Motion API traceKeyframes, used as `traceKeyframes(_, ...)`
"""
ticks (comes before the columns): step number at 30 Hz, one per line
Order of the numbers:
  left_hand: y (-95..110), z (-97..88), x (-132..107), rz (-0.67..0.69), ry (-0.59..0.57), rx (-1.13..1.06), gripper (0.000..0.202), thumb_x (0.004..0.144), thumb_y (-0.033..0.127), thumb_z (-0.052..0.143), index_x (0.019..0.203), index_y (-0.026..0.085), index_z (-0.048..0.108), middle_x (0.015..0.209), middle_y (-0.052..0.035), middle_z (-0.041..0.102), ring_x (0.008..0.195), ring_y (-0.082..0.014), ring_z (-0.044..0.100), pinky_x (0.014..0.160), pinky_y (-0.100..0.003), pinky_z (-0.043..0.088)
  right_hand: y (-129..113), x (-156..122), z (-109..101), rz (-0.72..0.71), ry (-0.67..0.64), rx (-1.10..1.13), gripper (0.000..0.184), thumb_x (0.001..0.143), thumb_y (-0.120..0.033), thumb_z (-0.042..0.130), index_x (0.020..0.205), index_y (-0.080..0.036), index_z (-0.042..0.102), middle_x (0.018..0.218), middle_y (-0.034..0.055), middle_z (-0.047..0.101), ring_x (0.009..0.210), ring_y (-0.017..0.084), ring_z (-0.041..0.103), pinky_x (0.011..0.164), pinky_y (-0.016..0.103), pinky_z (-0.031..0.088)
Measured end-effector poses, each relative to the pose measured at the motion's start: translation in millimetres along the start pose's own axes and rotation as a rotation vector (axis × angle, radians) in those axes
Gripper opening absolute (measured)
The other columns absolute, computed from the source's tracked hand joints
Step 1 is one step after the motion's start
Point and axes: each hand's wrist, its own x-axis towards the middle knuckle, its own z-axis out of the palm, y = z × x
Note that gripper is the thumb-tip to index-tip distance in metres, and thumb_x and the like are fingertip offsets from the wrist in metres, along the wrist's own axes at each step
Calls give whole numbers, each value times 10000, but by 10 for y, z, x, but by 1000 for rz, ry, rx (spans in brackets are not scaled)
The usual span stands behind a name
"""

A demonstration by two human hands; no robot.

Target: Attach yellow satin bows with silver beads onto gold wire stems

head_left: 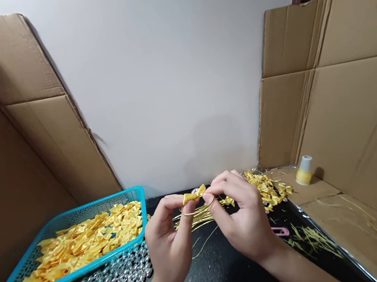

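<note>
Below the middle of the frame, your left hand (170,241) pinches a yellow bow (190,196) by its left half while your right hand (244,214) grips its right tip; a turquoise basket (143,203) sits lower left.

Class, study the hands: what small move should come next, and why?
Probably the right hand should draw the thin gold cord snug while the left hand steadies the yellow bow: left thumb and fingers pinch the bow, right fingertips are closed by its right end, and the cord curves loosely below it.
</note>
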Motion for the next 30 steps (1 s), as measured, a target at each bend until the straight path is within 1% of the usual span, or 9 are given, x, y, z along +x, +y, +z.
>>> traceKeyframes(4,90,21,-18,-187,28,-126,126,856,295,670,779,202,632,743,37,674,709,-81,648,665,-132,518,-2,18,-28,18,7,67,142,823,-109,571,701,-165,620,707,13,604,705,151,517,687,320,384)
traceKeyframes(7,99,28,-28,-271,22,-180,163,844,342,682,787,197,634,737,32,675,709,-82,643,657,-123,509,4,21,-27,35,-3,84,149,822,-112,570,687,-162,609,703,13,605,701,150,519,685,318,387)
traceKeyframes(11,101,31,-15,-334,-41,-203,181,868,380,642,847,201,644,759,27,652,716,-82,609,681,-133,501,3,25,-33,28,-40,54,141,822,-128,579,693,-168,621,713,13,617,706,157,524,701,332,379)
traceKeyframes(14,136,21,4,-277,-58,-126,193,890,384,604,841,200,632,735,31,617,690,-85,568,675,-147,488,-4,21,-46,4,-41,12,124,812,-127,586,703,-171,626,711,12,616,703,160,522,706,342,368)
traceKeyframes(19,179,-10,24,-142,-118,118,273,941,358,501,760,180,604,680,12,607,638,-112,556,591,-190,449,-6,8,-66,-30,-25,-32,113,794,-117,600,698,-178,602,700,1,607,691,157,520,705,347,368)
traceKeyframes(22,174,-19,23,-98,-131,201,279,951,322,478,742,180,594,666,11,602,630,-120,567,579,-204,437,-11,3,-75,-51,12,-68,52,778,-133,636,781,-183,622,764,13,621,749,173,540,735,364,386)
traceKeyframes(24,168,-18,19,-50,-130,245,251,947,292,488,747,183,593,658,20,592,607,-109,548,564,-201,416,-18,2,-79,-89,18,-94,97,771,-152,659,858,-191,645,840,30,630,807,190,548,763,383,395)
traceKeyframes(27,167,-15,12,12,-133,294,228,943,255,495,747,186,589,647,32,574,581,-95,517,549,-196,389,-32,2,-82,-124,-29,-121,90,779,-161,663,850,-215,671,879,31,631,825,195,542,776,396,392)
traceKeyframes(30,178,-18,9,34,-141,304,235,946,246,489,739,187,583,648,34,576,579,-92,521,554,-196,389,-40,5,-87,-96,-84,-106,61,788,-164,672,817,-217,674,869,24,637,820,192,543,775,395,391)
